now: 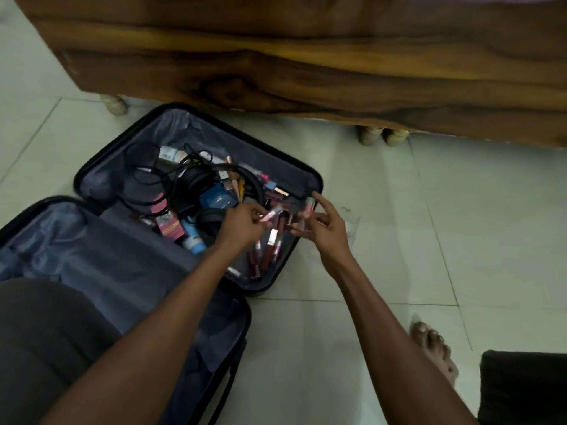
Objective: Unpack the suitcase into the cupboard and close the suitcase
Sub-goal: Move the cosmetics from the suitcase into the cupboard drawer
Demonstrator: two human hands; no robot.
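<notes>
Pinching a pink tube [270, 215] in left-hand fingers [256, 216] above suitcase [317, 179].

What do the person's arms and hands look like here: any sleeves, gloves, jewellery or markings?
Both forearms are bare right up to the bottom edge of the picture; no sleeve shows. The left hand and right hand wear no gloves, and no rings, watch, bracelet or markings can be made out, though the picture is dim and slightly blurred.

Black suitcase [319, 176], grey lining [122, 256]
</notes>
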